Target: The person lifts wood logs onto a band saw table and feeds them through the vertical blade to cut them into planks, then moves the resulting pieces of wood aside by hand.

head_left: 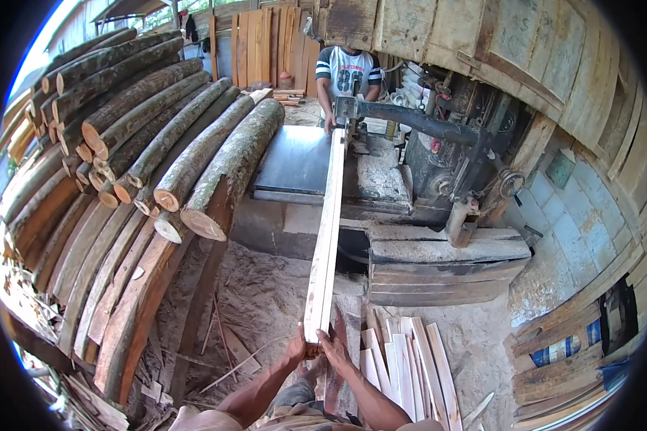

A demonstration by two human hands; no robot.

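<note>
A long pale sawn board (324, 237) runs away from me to the saw head (347, 108) on the steel machine table (287, 165). My left hand (297, 347) grips the near end from the left, and my right hand (331, 347) grips it from the right. The other person (347, 72) stands at the far side of the table, with a hand (329, 123) by the board's far end.
Stacked bark-covered logs (122, 136) fill the left. A wooden step (446, 269) sits below the machine at the right, and sawn strips (417, 366) lie beside me on the sawdust-covered floor (244, 287). Upright planks (266, 50) lean at the back.
</note>
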